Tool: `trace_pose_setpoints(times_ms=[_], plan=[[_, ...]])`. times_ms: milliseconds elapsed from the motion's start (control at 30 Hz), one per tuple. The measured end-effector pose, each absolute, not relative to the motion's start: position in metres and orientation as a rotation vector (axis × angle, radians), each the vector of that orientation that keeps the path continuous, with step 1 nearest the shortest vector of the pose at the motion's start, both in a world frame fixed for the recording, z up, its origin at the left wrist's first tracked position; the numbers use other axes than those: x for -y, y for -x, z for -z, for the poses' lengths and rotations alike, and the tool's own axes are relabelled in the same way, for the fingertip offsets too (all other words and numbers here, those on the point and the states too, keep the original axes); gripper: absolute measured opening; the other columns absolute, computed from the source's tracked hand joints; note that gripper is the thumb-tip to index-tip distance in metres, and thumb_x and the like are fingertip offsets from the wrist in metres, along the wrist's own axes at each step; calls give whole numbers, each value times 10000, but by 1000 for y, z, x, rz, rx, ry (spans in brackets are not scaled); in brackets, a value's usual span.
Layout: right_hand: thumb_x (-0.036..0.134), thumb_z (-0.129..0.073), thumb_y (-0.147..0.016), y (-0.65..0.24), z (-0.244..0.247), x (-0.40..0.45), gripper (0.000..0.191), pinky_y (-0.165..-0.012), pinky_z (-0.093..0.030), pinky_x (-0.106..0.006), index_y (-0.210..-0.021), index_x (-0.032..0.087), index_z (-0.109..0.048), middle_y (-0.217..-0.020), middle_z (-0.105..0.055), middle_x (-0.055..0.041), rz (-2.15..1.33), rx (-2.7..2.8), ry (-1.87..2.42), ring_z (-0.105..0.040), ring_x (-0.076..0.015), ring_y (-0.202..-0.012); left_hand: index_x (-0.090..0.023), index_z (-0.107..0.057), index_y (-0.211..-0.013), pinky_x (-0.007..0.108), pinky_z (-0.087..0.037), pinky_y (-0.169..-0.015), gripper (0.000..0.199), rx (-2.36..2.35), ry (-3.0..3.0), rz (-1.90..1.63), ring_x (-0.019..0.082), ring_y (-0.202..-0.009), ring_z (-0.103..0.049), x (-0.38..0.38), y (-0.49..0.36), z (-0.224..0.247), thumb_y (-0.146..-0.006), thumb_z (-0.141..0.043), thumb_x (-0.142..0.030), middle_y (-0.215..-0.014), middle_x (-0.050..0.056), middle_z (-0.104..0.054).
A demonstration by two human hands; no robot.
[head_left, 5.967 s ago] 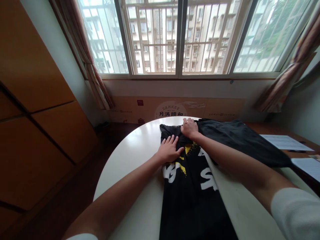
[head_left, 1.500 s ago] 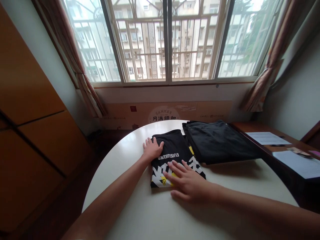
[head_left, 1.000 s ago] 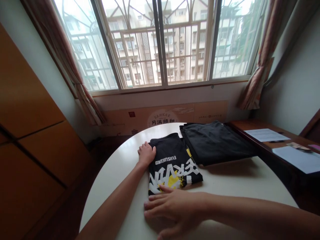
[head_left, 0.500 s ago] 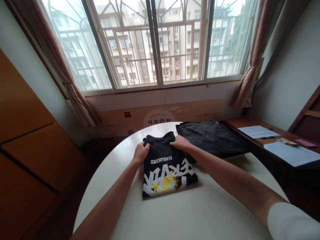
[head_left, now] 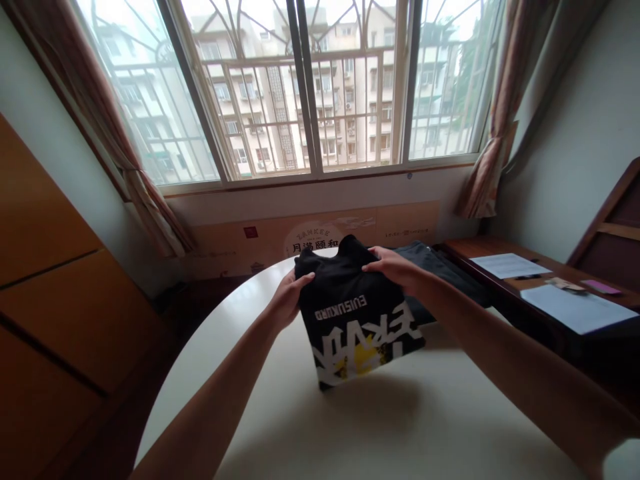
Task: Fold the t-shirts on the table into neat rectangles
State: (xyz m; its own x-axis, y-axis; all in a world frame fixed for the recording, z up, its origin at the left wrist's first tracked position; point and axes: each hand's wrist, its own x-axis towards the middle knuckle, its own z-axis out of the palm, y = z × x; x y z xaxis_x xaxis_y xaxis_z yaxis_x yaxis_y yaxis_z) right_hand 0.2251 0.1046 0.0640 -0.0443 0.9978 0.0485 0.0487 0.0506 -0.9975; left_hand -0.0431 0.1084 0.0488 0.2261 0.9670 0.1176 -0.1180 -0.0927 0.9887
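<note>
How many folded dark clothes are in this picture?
2. A folded black T-shirt with white and yellow print is held between the left hand and right hand; a folded dark garment lies behind it on the round white table. More may be hidden.

Folded black T-shirt [head_left: 353, 313], white and yellow print, held up, tilted

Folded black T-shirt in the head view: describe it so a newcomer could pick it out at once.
Below the barred window is a round white table. Over it, the left hand and right hand hold a folded black T-shirt. Its white lettering and yellow splash set it apart from the plain dark garment behind.
</note>
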Motion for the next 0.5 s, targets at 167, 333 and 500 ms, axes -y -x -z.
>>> trace_pose_setpoints(times_ms=[167, 333, 500], plan=[[151, -813, -712, -315, -120, -109, 560, -619, -602, -335, -1248, 169, -656, -975, -774, -91, -1011, 1335, 1116, -735, -245, -723, -203, -621, -1191, 381, -599, -906, 479, -580, -1375, -1242, 244, -978, -733, -120, -29, -82, -780, -831, -331, -1094, 71, -742], [125, -769, -791, -380, -107, -149, 677, -734, -609, -325, -1425, 155, -532, -1162, -748, -129, -605, 1314, 1379, -738, -213, -843, -150, -594, -1250, 348, -589, -850, 400, -959, -1422, -1171, 263, -1027, -716, -152, -112, -86, -906, -688, -330, -1168, 139, -725], [109, -729, -778, -390, -37, -162, 634, -992, -556, -391, -1384, 64, -548, -1263, -702, -221, -329, 1368, 1873, -693, -309, -1150, 38, -531, -1328, 415, -572, -865, 598, -1360, -1641, -777, 402, -1133, -679, -128, -128, -39, -839, -714, -252, -1236, 311, -684]])
